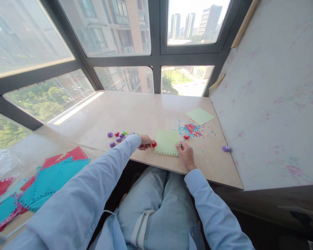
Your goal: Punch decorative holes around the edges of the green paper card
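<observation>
A pale green sheet of paper (167, 140) lies near the table's front edge, with a row of small holes along its near side. My left hand (146, 142) is closed around a small red hole punch (154, 144) at the sheet's left edge. Whether the punch's jaws are around the paper, I cannot tell. On the opposite side, my right hand (186, 154) pinches the sheet's right edge between thumb and fingers. Just beyond it rests another red punch (186, 136).
Several purple, red and green punches (119, 139) sit left of my left hand. Red and blue confetti (192, 129) is scattered at right, near a second green sheet (200, 115). One purple punch (226, 148) lies by the wall. Punched blue sheets (52, 180) are piled at left.
</observation>
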The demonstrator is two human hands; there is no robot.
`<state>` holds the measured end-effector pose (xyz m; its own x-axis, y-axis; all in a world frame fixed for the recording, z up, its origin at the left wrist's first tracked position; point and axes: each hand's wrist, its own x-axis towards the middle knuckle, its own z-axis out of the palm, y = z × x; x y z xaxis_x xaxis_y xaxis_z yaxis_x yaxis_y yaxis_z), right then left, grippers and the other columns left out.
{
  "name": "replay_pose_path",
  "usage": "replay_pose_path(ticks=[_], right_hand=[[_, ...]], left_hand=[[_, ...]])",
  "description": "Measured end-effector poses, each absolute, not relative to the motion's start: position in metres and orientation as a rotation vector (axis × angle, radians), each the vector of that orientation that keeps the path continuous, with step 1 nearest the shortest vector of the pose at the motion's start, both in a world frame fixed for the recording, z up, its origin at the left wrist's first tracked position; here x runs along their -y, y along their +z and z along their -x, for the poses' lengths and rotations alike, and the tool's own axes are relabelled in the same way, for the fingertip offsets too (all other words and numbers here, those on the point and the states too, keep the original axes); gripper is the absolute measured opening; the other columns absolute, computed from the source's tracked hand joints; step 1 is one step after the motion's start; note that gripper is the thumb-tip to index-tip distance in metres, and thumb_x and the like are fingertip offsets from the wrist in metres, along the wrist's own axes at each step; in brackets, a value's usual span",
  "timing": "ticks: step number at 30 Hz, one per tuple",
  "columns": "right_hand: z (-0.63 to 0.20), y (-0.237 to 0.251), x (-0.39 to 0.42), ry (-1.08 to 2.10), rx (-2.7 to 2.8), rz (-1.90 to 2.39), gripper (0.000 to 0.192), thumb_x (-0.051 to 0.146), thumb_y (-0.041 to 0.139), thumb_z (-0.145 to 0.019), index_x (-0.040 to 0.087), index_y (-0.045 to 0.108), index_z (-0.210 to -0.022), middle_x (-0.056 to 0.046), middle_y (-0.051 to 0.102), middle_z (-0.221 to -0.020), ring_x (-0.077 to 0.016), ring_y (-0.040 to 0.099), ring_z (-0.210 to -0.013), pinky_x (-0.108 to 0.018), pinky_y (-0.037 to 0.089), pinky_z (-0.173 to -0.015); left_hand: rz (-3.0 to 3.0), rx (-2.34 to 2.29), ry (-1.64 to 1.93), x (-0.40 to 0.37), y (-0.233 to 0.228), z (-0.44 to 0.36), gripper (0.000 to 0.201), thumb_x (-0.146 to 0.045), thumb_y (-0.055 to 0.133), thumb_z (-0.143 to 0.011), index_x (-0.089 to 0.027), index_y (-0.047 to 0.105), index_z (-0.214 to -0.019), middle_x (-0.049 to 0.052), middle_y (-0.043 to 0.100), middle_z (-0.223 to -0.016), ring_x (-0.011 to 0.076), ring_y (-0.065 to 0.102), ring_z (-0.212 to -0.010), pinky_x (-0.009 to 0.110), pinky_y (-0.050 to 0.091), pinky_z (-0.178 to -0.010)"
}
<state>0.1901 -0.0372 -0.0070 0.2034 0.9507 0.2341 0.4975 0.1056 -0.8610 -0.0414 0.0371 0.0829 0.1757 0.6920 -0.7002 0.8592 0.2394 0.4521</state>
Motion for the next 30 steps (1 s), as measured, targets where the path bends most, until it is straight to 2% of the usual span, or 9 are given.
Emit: replay_pose_path(ticks=[4,9,13,16,19,22,25,30], right_hand=[[-0.190,-0.008,0.037,0.603,1.423,1.521,0.030,0.045,0.049,-0.080,0.023,0.039,-0.062,0.007,0.033,-0.055,-0.0114,0.030,-0.055,-0.027,0.024,-0.057],[-0.191,-0.009,0.036,0.638,1.432,1.517,0.030,0.045,0.050,-0.080,0.022,0.040,-0.063,0.007,0.033,-0.055,-0.0111,0.031,-0.055,-0.027,0.024,-0.057],[-0.191,-0.009,0.036,0.641,1.455,1.508,0.029,0.044,0.050,-0.081,0.022,0.043,-0.064,0.006,0.036,-0.056,-0.0111,0.032,-0.055,-0.027,0.025,-0.058],[-0.192,-0.007,0.036,0.626,1.463,1.513,0.030,0.045,0.050,-0.081,0.022,0.042,-0.062,0.006,0.038,-0.056,-0.0110,0.032,-0.054,-0.027,0.026,-0.058],[-0.192,-0.006,0.036,0.620,1.456,1.517,0.031,0.045,0.051,-0.080,0.022,0.041,-0.062,0.006,0.038,-0.055,-0.0112,0.032,-0.054,-0.027,0.026,-0.057],[-0.191,-0.006,0.037,0.629,1.440,1.511,0.030,0.044,0.052,-0.080,0.022,0.040,-0.063,0.007,0.035,-0.055,-0.0111,0.032,-0.054,-0.027,0.026,-0.056],[-0.192,-0.007,0.037,0.651,1.421,1.505,0.031,0.043,0.053,-0.080,0.023,0.039,-0.063,0.007,0.031,-0.055,-0.0106,0.031,-0.054,-0.027,0.025,-0.056],[-0.193,-0.007,0.038,0.719,1.353,1.473,0.033,0.045,0.056,-0.081,0.022,0.039,-0.064,0.007,0.032,-0.058,-0.0103,0.030,-0.056,-0.026,0.026,-0.055]], left_hand=[[-1.348,-1.614,-0.257,-0.042,0.080,0.040,0.035,-0.051,0.062,-0.083,-0.016,0.056,-0.079,0.003,0.056,-0.062,0.0128,0.054,-0.050,0.024,0.046,-0.049],[-1.292,-1.590,-0.180,-0.041,0.078,0.038,0.027,-0.034,0.065,-0.082,-0.016,0.054,-0.100,0.005,0.062,-0.075,0.0167,0.064,-0.059,0.033,0.056,-0.061],[-1.294,-1.575,-0.128,-0.041,0.076,0.039,0.035,-0.016,0.059,-0.080,-0.017,0.049,-0.113,0.005,0.064,-0.080,0.0155,0.065,-0.060,0.035,0.059,-0.064],[-1.334,-1.587,-0.082,-0.040,0.075,0.040,0.039,-0.012,0.057,-0.077,-0.015,0.050,-0.115,0.008,0.064,-0.086,0.0143,0.064,-0.062,0.032,0.058,-0.063],[-1.430,-1.567,0.003,-0.034,0.074,0.041,0.048,-0.012,0.060,-0.072,-0.015,0.052,-0.119,0.013,0.064,-0.109,0.0150,0.066,-0.075,0.027,0.057,-0.065],[-1.594,-1.473,0.134,-0.022,0.068,0.045,0.059,-0.012,0.066,-0.065,-0.016,0.054,-0.122,0.011,0.059,-0.128,0.0128,0.064,-0.084,0.022,0.054,-0.070],[-1.787,-1.404,0.300,-0.012,0.057,0.048,0.058,-0.016,0.068,-0.064,-0.013,0.057,-0.120,0.009,0.063,-0.121,0.0120,0.062,-0.079,0.023,0.052,-0.072],[-1.884,-1.403,0.440,-0.006,0.041,0.049,0.025,-0.021,0.061,-0.074,-0.013,0.066,-0.097,0.006,0.070,-0.097,0.0141,0.062,-0.080,0.024,0.051,-0.076]])
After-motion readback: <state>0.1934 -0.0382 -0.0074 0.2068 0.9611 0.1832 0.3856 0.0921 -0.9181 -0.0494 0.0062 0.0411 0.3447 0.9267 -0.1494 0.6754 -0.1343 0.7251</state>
